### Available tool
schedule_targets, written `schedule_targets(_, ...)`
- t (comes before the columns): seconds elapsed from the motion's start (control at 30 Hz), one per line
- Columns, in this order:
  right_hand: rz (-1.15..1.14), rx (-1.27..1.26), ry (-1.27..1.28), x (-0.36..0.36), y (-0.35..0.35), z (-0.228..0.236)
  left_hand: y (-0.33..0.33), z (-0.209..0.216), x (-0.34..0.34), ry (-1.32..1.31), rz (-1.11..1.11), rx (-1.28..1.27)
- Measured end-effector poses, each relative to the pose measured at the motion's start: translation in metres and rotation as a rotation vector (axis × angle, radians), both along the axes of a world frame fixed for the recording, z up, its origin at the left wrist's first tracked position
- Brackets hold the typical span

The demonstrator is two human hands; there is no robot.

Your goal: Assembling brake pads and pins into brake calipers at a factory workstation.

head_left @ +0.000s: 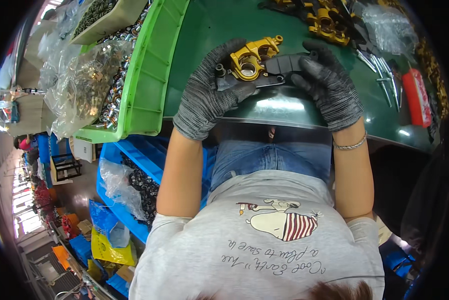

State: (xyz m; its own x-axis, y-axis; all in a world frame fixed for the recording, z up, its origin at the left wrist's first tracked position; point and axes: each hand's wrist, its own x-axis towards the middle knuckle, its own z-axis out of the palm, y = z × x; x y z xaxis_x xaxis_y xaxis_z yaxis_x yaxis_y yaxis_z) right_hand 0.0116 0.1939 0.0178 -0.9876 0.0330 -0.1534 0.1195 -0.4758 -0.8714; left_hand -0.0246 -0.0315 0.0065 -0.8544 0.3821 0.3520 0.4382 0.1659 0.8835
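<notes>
A gold-coloured metal clamp bracket with round openings (258, 51) sits on a black elongated plate (282, 64), just above the near edge of the green table. My left hand (203, 95), in a dark grey knit glove, is closed around the left end of this assembly, with the thumb along its near side. At the other end, my right hand (333, 82), gloved alike, has its curled fingers and thumb at the tip of the black plate. How firmly the right fingers press on it is partly hidden.
A green bin (147, 75) on the left holds small metal parts and plastic bags. More gold and black assemblies (329, 25) lie at the far right, near metal rods (384, 80) and a red packet (417, 97). A blue bin (129, 150) with black parts stands below the table edge.
</notes>
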Motion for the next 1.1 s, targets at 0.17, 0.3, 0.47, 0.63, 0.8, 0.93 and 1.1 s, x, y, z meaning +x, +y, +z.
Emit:
schedule_targets(0.17, 0.001, 0.538, 0.069, -0.01, -0.003, -0.01, 0.002, -0.007, -0.001, -0.079, 0.011, 0.069)
schedule_targets(0.3, 0.183, 0.34, -0.114, -0.007, 0.005, -0.004, 0.001, -0.01, -0.009, -0.095, -0.013, 0.06)
schedule_targets(0.47, 0.147, 0.384, -0.041, -0.001, 0.0, -0.003, 0.01, -0.007, -0.007, -0.089, -0.057, 0.06)
schedule_targets(0.63, 0.142, 0.505, -0.098, -0.002, -0.001, 0.004, 0.017, -0.002, -0.004, -0.223, -0.085, 0.097)
schedule_targets(0.8, 0.181, 0.409, -0.165, 0.004, 0.01, 0.007, 0.02, 0.001, -0.003, -0.22, -0.063, 0.076)
schedule_targets(0.93, 0.179, 0.43, -0.202, 0.001, 0.012, 0.006, 0.028, 0.01, 0.0, -0.435, -0.089, 0.196)
schedule_targets(1.1, 0.112, 0.589, -0.182, -0.003, 0.014, 0.01, 0.038, 0.017, -0.001, -0.533, -0.086, 0.213)
